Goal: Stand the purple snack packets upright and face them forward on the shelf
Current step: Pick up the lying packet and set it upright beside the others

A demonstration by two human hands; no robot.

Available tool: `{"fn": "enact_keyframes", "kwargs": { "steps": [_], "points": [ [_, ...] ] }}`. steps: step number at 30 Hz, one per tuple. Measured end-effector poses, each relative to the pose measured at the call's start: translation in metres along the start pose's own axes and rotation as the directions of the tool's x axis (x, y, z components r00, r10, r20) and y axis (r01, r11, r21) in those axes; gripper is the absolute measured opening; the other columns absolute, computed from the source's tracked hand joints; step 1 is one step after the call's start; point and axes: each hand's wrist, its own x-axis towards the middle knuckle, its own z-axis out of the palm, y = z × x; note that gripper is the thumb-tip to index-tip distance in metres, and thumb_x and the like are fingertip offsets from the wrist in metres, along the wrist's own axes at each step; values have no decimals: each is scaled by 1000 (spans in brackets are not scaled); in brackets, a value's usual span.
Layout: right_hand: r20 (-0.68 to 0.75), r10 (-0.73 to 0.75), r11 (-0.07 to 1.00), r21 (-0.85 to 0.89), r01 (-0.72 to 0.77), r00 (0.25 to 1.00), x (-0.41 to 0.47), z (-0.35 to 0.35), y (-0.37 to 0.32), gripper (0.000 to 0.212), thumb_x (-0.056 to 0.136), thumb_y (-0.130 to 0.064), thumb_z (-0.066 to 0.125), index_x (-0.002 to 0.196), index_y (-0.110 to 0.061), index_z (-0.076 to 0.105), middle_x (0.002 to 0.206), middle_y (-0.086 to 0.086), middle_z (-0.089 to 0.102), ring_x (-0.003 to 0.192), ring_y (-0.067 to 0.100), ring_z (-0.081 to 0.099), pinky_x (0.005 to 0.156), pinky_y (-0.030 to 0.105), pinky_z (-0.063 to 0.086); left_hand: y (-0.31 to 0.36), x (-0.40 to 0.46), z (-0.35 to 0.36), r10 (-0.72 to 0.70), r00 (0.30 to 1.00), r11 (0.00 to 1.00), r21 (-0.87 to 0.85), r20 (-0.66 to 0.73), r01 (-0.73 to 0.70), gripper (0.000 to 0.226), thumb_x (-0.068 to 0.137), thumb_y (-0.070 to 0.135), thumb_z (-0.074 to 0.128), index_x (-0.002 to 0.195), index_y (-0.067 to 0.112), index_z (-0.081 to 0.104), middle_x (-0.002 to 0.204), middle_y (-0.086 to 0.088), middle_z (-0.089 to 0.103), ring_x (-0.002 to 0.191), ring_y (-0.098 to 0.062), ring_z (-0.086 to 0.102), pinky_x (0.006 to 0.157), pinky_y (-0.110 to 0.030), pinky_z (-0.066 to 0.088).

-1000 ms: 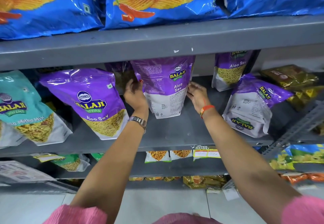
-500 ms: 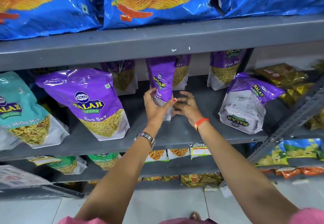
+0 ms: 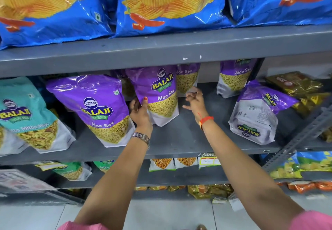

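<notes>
Purple packets on the grey shelf (image 3: 179, 139), one held upright at the middle

From the left: a teal packet (image 3: 27, 114), then a purple packet (image 3: 97, 109) leaning, front out, yellow sev showing through its window. The left hand (image 3: 141, 112) grips the left edge of the middle packet (image 3: 158, 95), thumb on its front; it stands upright, facing forward. The right hand (image 3: 195, 102) hangs open just beside it, fingers spread, holding nothing. Further right a packet (image 3: 255, 113) sits upside down, back outward
</notes>
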Motion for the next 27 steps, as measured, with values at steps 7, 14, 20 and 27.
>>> {"fn": "enact_keyframes", "kwargs": {
  "steps": [7, 14, 20, 27],
  "points": [
    [44, 35, 996, -83, -31, 998, 20, 5, -16, 46, 98, -12, 41, 143, -12, 31, 151, 9, 35, 136, 21, 36, 112, 38, 29, 1, -4, 10, -27, 998, 988, -154, -49, 19, 21, 87, -3, 54, 106, 4, 53, 62, 7, 68, 55, 3, 59, 54, -7, 46],
    [159, 56, 977, -214, -21, 986, 32, 10, -19, 34, 98, -12, 40, 131, -8, 47, 136, 7, 51, 124, 19, 45, 108, 38, 31, 2, 5, 13, -31, 998, 999, -43, -51, 28, 10, 93, 7, 49, 98, 10, 56, 56, 16, 62, 40, 14, 54, 47, -2, 42],
    [113, 100, 987, -133, -85, 989, 34, 5, -10, 33, 92, 0, 41, 73, -25, 52, 79, -7, 55, 73, 5, 51, 67, 22, 34, 11, 2, 22, -123, 986, 990, -82, -111, 115, 32, 93, 11, 47, 68, 30, 48, 51, 19, 57, 53, 6, 52, 49, -1, 41],
    [72, 97, 995, -10, -96, 993, 25, 11, 2, 31, 96, -6, 40, 75, -25, 52, 83, -6, 56, 94, 16, 49, 88, 34, 45, 13, -3, 19, -37, 984, 999, -11, -175, 36, 9, 88, 10, 56, 80, 10, 60, 74, 2, 57, 73, -15, 56, 88, -32, 47]
  ]
}}
